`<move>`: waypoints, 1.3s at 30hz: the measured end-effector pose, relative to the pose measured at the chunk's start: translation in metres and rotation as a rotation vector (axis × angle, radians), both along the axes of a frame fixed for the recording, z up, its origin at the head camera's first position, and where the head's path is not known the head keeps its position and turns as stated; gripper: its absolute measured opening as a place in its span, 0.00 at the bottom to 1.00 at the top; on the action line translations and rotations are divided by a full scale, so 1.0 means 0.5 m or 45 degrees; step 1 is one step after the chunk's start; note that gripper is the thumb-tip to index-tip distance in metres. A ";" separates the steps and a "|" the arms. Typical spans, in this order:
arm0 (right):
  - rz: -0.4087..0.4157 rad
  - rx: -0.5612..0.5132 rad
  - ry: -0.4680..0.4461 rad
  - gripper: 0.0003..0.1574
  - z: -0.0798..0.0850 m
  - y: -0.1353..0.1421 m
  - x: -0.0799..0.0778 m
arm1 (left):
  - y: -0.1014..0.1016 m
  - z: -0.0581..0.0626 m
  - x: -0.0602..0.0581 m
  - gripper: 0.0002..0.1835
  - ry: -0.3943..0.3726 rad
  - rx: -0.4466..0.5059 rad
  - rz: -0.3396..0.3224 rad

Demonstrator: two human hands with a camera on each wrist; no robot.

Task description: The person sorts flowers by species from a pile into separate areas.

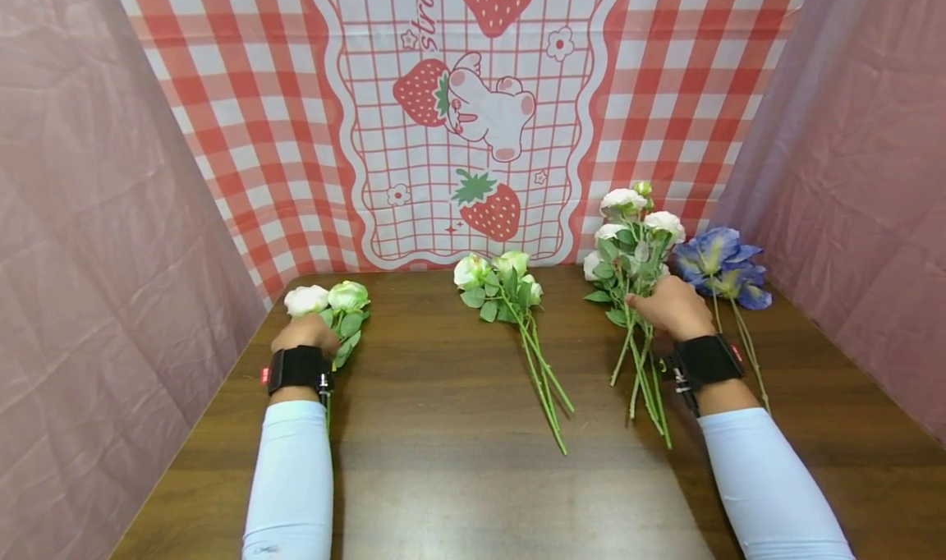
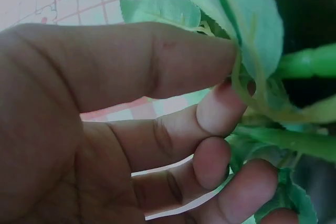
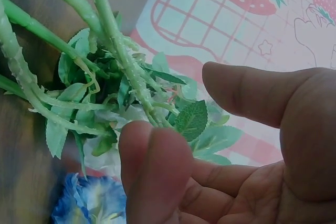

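Observation:
At the left of the table, my left hand [image 1: 306, 334] is at a bunch of white and pale green artificial flowers [image 1: 349, 296]. In the left wrist view, its thumb and index finger pinch a leafy stem [image 2: 252, 72], with the other fingers curled below. My right hand [image 1: 672, 307] is beside a taller bunch of white artificial flowers [image 1: 623, 201] at the right. The right wrist view shows its thumb apart from the fingers, the green stems [image 3: 123, 59] lying beyond the fingertips. Whether those fingertips touch the stems is hard to tell.
Between the hands lies a bunch of pale green flowers [image 1: 512, 263], stems pointing toward me. Blue flowers [image 1: 724, 264] lie right of my right hand. A checked strawberry cloth [image 1: 473, 133] hangs behind the brown table [image 1: 458, 412], with pink curtains [image 1: 96, 174] at both sides.

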State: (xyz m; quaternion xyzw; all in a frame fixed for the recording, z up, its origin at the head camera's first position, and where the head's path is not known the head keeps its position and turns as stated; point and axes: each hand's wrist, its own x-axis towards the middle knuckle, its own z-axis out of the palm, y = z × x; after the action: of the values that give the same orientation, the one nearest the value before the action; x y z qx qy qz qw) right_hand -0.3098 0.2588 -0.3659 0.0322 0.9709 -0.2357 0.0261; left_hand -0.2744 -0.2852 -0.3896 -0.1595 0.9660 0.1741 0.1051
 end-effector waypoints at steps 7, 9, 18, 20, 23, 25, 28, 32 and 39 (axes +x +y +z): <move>0.021 -0.005 0.012 0.35 0.006 0.000 0.001 | 0.006 0.010 0.002 0.18 0.073 0.003 0.062; 0.027 -0.008 0.018 0.35 0.007 -0.001 0.003 | 0.007 0.011 0.002 0.20 0.095 0.003 0.082; 0.047 -0.027 0.112 0.36 0.019 0.004 0.015 | 0.008 0.022 -0.003 0.23 0.197 0.022 0.088; 0.047 -0.020 0.127 0.36 0.025 0.003 0.017 | 0.008 0.028 -0.004 0.24 0.218 0.032 0.085; 0.044 -0.011 0.142 0.35 0.032 0.002 0.021 | 0.009 0.034 -0.005 0.25 0.259 0.053 0.092; 0.044 -0.013 0.155 0.35 0.037 0.002 0.023 | 0.010 0.038 -0.004 0.24 0.289 0.057 0.084; 0.050 -0.013 0.197 0.35 0.042 0.001 0.026 | 0.013 0.045 -0.003 0.17 0.344 0.060 0.069; 0.066 -0.011 0.262 0.35 0.049 -0.001 0.031 | 0.020 0.058 0.001 0.10 0.406 0.066 0.077; 0.076 -0.020 0.307 0.38 0.065 -0.013 0.045 | 0.037 0.084 0.009 0.13 0.524 0.049 0.088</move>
State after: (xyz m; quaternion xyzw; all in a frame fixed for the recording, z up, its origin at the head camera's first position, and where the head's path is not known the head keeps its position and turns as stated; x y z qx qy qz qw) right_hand -0.2871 0.2526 -0.3333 -0.0255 0.9656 -0.2447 -0.0837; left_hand -0.2699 -0.2667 -0.3475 -0.1514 0.9575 0.2251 -0.0975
